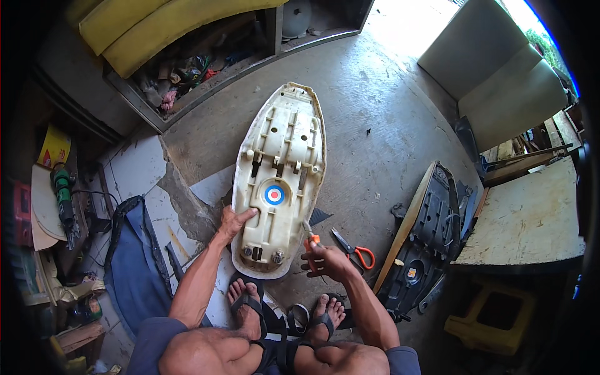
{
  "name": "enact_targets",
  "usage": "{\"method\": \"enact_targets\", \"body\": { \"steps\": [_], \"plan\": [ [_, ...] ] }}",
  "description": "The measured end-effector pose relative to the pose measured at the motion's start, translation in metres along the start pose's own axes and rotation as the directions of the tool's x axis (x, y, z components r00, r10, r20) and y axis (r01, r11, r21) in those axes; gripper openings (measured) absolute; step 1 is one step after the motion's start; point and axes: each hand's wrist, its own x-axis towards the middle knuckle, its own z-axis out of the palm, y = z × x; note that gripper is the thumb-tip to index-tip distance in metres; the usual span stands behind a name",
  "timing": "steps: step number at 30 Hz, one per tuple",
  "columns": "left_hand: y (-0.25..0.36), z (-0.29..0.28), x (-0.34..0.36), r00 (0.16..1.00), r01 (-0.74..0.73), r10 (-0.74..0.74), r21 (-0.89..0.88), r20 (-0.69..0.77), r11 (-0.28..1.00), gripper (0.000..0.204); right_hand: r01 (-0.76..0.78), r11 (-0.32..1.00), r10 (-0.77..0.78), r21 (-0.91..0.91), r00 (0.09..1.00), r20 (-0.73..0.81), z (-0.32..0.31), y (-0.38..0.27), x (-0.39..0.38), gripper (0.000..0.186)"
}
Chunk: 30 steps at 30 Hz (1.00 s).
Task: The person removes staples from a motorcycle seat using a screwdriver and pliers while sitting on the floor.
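Observation:
A cream plastic motorcycle seat base (290,134), underside up, stands in front of my feet with its narrow end pointing away. A round blue, white and red sticker (274,195) sits in its middle recess. My left hand (236,222) grips the left rim, thumb over the top and fingers hidden beneath. By the lower right rim, my right hand (328,261) is closed around an orange-handled tool (312,240) that looks like pliers. Its grey tip is at the rim; whether it touches cannot be made out. Scissors with orange handles (362,256) lie on the floor just right of that hand.
A black seat base (419,244) leans at the right, near a pale board (522,219). Dark blue seat cover material (139,262) lies at the left, below a green power tool (63,190). A cluttered shelf (187,72) and yellow foam (162,31) are at the far left.

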Motion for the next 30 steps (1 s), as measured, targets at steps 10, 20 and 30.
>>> {"method": "enact_targets", "body": {
  "steps": [10, 20, 30],
  "plan": [
    [-0.003, -0.002, 0.005, 0.999, -0.032, 0.033, 0.05, -0.018, 0.998, 0.048, 0.161, 0.565, -0.607, -0.809, 0.745, -0.276, 0.014, 0.017, 0.016, 0.043],
    [-0.003, 0.004, 0.0, 0.998, -0.034, 0.036, 0.046, -0.043, 0.998, 0.047, 0.0, 1.0, -0.001, -0.006, 0.995, -0.097, 0.006, -0.005, -0.004, 0.051],
    [-0.009, 0.0, 0.001, 0.999, 0.029, -0.03, -0.023, -0.015, 0.999, 0.051, 0.169, 0.334, -0.804, -0.927, 0.564, -0.187, 0.003, 0.051, 0.029, 0.026]
  ]
}}
